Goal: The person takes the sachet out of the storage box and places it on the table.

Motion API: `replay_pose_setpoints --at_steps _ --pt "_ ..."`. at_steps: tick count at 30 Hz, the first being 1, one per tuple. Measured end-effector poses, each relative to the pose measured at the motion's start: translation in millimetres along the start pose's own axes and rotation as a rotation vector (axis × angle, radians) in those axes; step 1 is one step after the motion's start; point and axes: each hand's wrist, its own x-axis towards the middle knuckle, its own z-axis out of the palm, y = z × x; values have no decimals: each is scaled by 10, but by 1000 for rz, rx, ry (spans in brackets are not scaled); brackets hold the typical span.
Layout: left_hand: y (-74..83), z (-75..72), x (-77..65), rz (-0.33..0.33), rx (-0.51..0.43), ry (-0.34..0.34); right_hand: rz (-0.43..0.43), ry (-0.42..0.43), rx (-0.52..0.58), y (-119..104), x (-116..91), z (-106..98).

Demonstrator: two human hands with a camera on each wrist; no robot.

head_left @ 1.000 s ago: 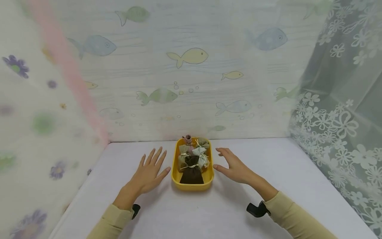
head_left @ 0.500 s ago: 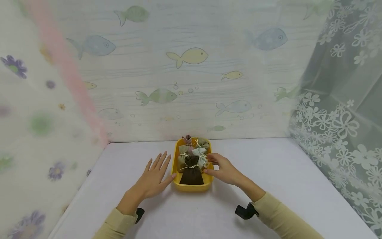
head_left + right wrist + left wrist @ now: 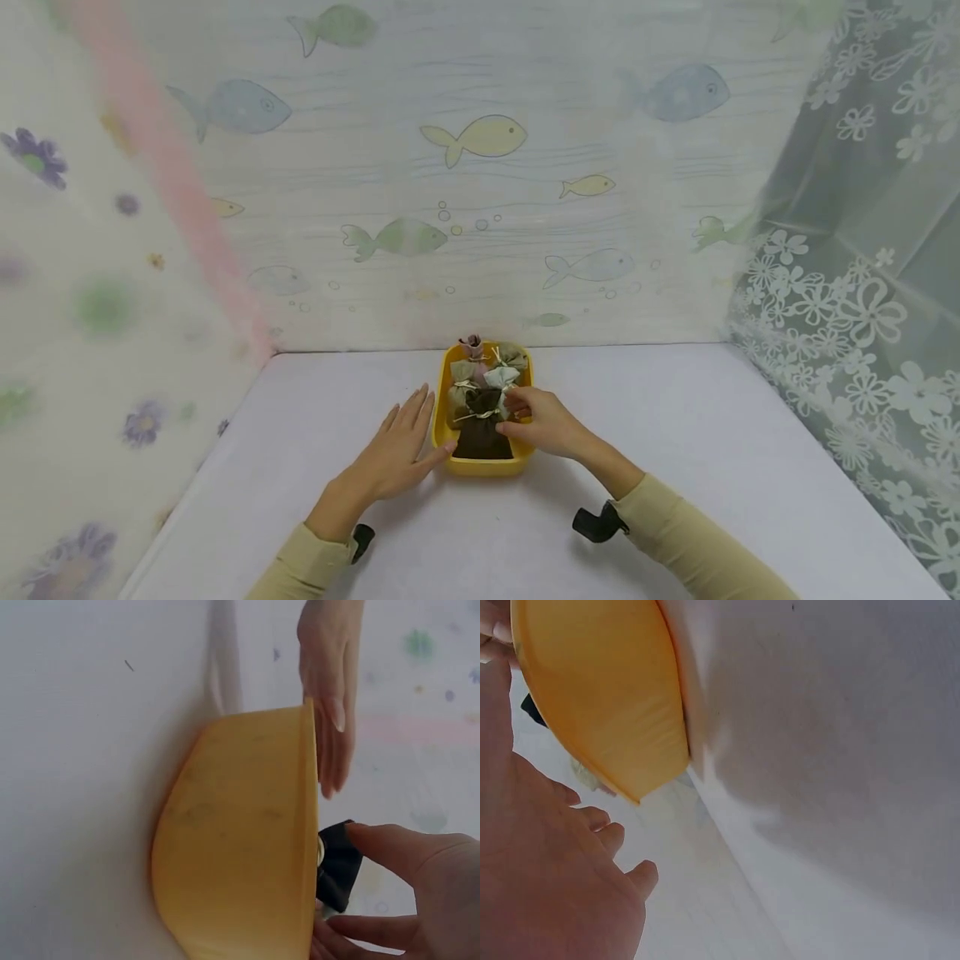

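Observation:
A yellow tray [image 3: 486, 469] holds several small cloth pouches tied with pale string. At its near end is a dark brown pouch [image 3: 480, 440]; behind it are a white pouch [image 3: 501, 377], two olive ones, and a pinkish one [image 3: 472, 346] at the back. My right hand [image 3: 553, 427] reaches over the right rim, its thumb and curved fingers parted around the dark pouch's top. In the right wrist view the thumb tip overlaps the edge of this dark pouch [image 3: 341, 866]. My left hand [image 3: 390, 457] is flat beside the tray's left side, fingers straight, thumb at the rim.
The tray stands on a white-covered table [image 3: 480, 542]. A fish-print curtain [image 3: 480, 208] hangs right behind it. A flowered sheet [image 3: 112, 375] borders the left side, and a lace-patterned sheet [image 3: 862, 333] the right.
My right hand has moved left, from outside the tray to over the dark and white pouches. My left hand has shifted right, bringing its thumb to the rim. The tray and pouches stay in place.

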Motion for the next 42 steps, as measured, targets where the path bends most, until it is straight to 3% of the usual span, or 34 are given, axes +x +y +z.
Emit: replay_pose_setpoints --at_steps 7,14,21,31,42 --pt "34 71 57 40 -58 17 17 14 -33 -60 59 81" --pt "23 85 148 22 -78 -9 13 22 -65 -102 149 137" --pt "10 120 170 36 -99 8 -14 15 -87 -70 196 208" --pt "-54 205 174 46 -47 12 4 35 -155 -25 198 308" --pt "-60 146 187 29 -49 -13 -24 18 -170 -61 193 251"
